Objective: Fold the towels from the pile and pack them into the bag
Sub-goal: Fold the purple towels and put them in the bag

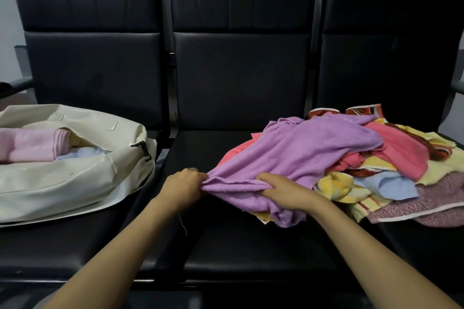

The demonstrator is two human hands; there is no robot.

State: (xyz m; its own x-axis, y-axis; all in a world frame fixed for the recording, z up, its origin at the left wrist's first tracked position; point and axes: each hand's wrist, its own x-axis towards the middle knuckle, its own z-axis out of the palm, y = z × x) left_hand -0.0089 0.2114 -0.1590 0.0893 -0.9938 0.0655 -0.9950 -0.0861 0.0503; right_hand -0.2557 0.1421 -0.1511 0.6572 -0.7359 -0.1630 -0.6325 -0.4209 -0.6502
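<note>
- Grips the near left corner of the lilac towel with the left hand, fingers curled tight into the cloth.
- Pinches the same near edge further right with the right hand, thumb on top, fingers tucked under a bunched fold.
- Holds that edge stretched between both hands, low over the middle seat, with the far end draped over the pile.
- Just beyond the right hand, across the middle and right seats: the pile, a loose heap of pink, yellow, pale blue, mauve and red-patterned towels.
- Under the lilac towel's near fold: a small tag on a yellow towel, print too small to read.
- Below the left wrist: a loose thread.
- Well to the left, on the left seat: the cream bag, lying flat, zip open, dark clasp at the end nearest the middle seat.
- Inside the opening: a rolled pink towel, touching a pale blue towel beside it.
</note>
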